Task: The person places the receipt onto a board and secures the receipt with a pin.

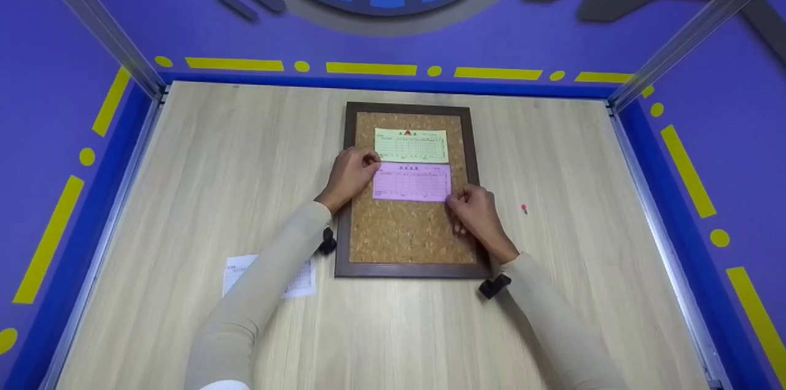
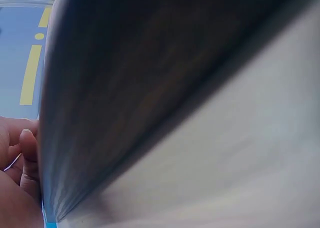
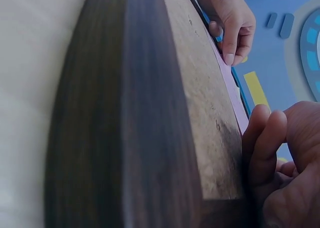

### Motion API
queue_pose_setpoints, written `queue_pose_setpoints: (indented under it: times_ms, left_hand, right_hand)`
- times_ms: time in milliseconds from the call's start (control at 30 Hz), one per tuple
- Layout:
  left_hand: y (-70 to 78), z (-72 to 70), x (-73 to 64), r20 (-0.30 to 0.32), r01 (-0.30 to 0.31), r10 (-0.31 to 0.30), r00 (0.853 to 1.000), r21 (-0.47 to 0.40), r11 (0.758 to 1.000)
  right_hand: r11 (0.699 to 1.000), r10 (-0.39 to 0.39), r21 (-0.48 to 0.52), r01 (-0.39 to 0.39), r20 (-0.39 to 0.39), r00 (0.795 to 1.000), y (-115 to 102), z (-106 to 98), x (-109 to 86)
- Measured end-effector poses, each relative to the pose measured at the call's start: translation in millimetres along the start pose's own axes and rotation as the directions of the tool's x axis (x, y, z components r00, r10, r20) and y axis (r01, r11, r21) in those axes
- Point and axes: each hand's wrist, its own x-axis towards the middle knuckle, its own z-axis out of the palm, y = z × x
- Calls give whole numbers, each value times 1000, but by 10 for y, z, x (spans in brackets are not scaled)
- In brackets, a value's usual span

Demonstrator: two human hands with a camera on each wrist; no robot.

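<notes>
A pink printed slip (image 1: 411, 182) lies on the cork board (image 1: 410, 233), just under a pale green slip (image 1: 410, 147). One red pushpin (image 1: 408, 132) sits at the green slip's top edge. At the pink slip's upper left corner, my left hand (image 1: 354, 173) pinches the paper between thumb and finger. My right hand (image 1: 477, 210) pinches its lower right corner, fingers curled, close over the frame's right side. From the right wrist, the pink slip (image 3: 231, 86) appears edge-on between both hands. The left wrist view shows only part of the left hand (image 2: 21, 163) beside the dark frame.
A white printed slip (image 1: 301, 282) lies on the table at the left, partly hidden under my left forearm. Another pushpin (image 1: 524, 209), with a pink head, lies on the wooden table (image 1: 571, 193) right of the board. Blue panels (image 1: 393, 46) enclose the table's back and sides.
</notes>
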Motion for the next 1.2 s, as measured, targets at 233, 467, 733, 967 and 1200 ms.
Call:
queue_pose_setpoints:
  times_ms: [233, 467, 733, 967, 1200]
  left_hand:
    - [8, -5, 20, 8, 23, -23, 1000, -7, 1000]
    - [13, -9, 48, 5, 16, -16, 1000, -15, 1000]
    - [15, -16, 62, 32, 21, -21, 999, 9, 1000]
    - [32, -21, 65, 32, 21, -21, 999, 8, 1000]
    - [45, -17, 66, 21, 13, -13, 1000, 8, 1000]
  right_hand:
    - [1000, 23, -8, -23, -12, 1000, -26, 10, 16]
    - [997, 66, -25, -66, -33, 997, -56, 22, 43]
    - [996, 79, -33, -80, -36, 996, -56, 26, 45]
    - [997, 70, -41, -72, -46, 996, -60, 32, 43]
    - [995, 71, -61, -74, -41, 997, -61, 27, 41]
